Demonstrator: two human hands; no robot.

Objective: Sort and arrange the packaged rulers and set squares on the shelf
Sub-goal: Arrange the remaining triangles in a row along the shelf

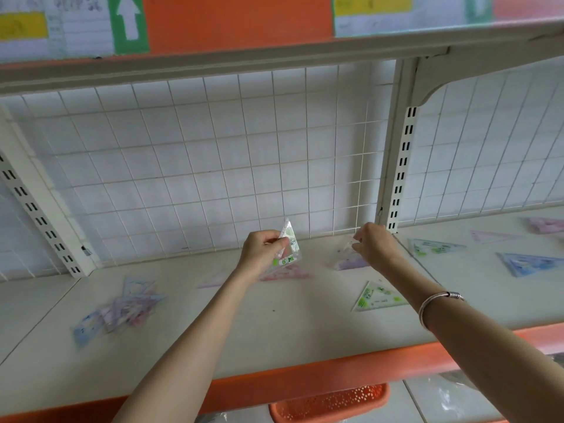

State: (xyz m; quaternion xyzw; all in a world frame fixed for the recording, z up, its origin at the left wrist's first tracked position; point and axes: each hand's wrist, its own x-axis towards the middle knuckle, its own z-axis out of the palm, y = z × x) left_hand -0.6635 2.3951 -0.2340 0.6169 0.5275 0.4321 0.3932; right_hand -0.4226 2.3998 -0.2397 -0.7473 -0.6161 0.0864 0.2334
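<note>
My left hand [262, 248] pinches a green-printed packaged set square [290, 245] and holds it upright above the shelf [274, 337]. A pink packaged set square [287, 273] lies flat just under it. My right hand [374, 242] pinches the top corner of a purple packaged set square [351, 261] near the back grid, and that pack looks tilted up from the shelf. Another green set square [378, 296] lies flat in front of my right wrist. A pile of blue and pink packs [119, 312] sits at the left.
On the right shelf section lie a green pack [433, 247], a blue pack [531, 264], a clear one [488, 236] and a pink one [547, 224]. A white wire grid [213, 166] backs the shelf. An orange basket [329, 403] sits below the orange shelf edge.
</note>
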